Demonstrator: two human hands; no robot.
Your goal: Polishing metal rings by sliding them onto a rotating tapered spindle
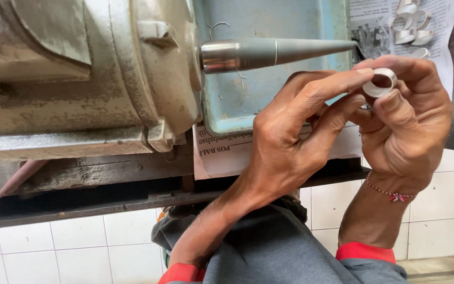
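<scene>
Head view: both hands' fingers (379, 102) pinch one silver ring (380, 82) below one tapered spindle (279, 51).

Silver ring (380, 82), grey tapered spindle (279, 51), faded blue-green tray (269, 105), red-and-white braided wrist string (390, 193), white floor tiles (80, 247), red cuffs (364, 251)

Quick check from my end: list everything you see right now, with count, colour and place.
Motor housing: one, grey, worn, upper left.
Tapered spindle: one, grey metal, points right from the housing.
Ring: one, silver, pinched between both hands.
Loose rings: several, silver, top right on newspaper.
Tray: one, blue-green, behind the spindle.
Wall tiles: white, below.
Bracelet: one, red and white, right wrist.
Left hand: on the ring.
Right hand: on the ring.
</scene>
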